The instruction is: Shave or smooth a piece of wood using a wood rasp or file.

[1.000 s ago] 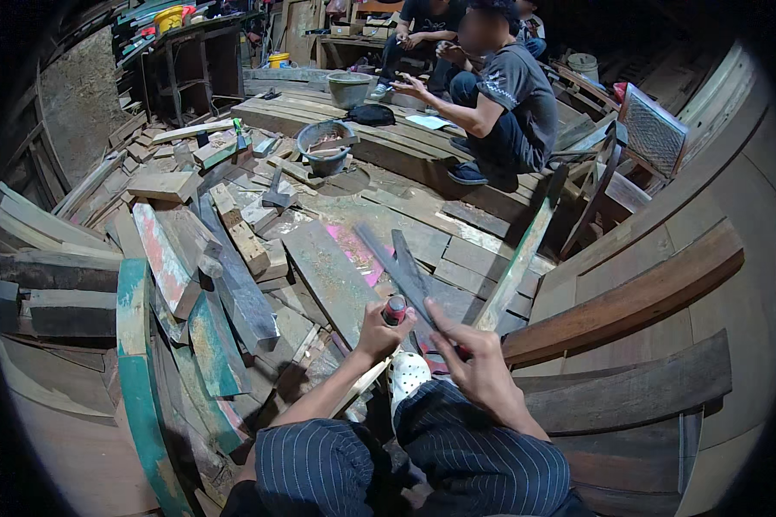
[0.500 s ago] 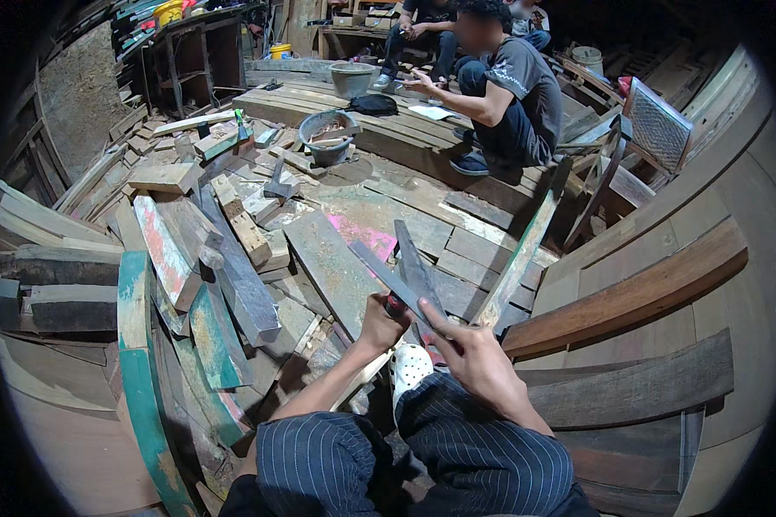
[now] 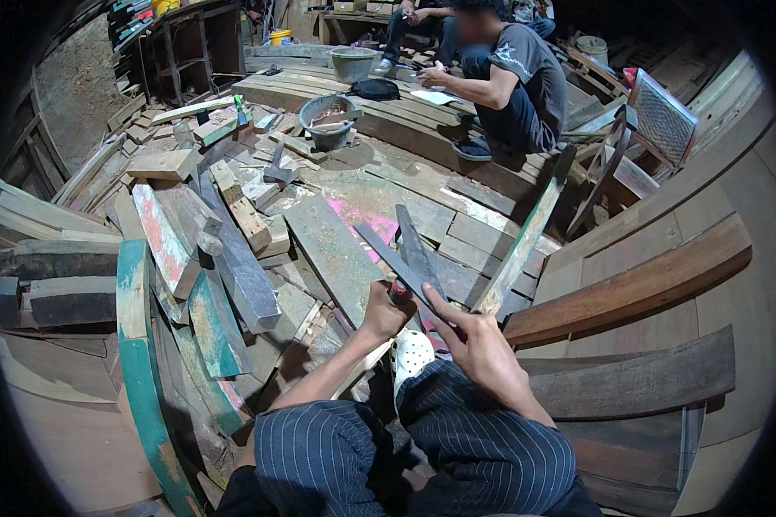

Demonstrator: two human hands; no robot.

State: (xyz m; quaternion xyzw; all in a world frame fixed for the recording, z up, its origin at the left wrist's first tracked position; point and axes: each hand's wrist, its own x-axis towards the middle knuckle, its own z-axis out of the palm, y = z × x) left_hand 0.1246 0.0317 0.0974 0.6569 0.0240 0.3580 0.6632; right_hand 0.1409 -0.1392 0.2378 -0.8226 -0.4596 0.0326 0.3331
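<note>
Just above the knees, gripped a red handle (image 3: 399, 291) in the left hand (image 3: 383, 315), grip fully closed around it, no gap showing. Laid the right hand (image 3: 485, 351) just beside and to the right of that grip, half open, fingers (image 3: 437, 303) stretched forward and pressed against the lower end of the dark blades, not curled round anything. Found the two dark flat blades (image 3: 416, 250) crossing directly ahead of the left grip and rising away from it over the planks (image 3: 336, 250); could not tell which blade belonged to the handle. Judged the hold best managed with a firm, unshifting left grip, right fingertips flat on the broad face and off any edge, wrists low, and the crossing point steady and clear of the legs. Counted two own hands, two blades, one red handle, and one white perforated clog (image 3: 412, 353) just under the grip. Counted farther ahead of the grip one grey basin (image 3: 328, 116), one grey bucket (image 3: 352, 62), one yellow pail (image 3: 276, 37), and one seated person in a dark shirt (image 3: 526, 82) in plain sight, others behind partly hidden. Noted to the left one long teal curved plank (image 3: 138, 362), and loose boards too many to count.
</note>
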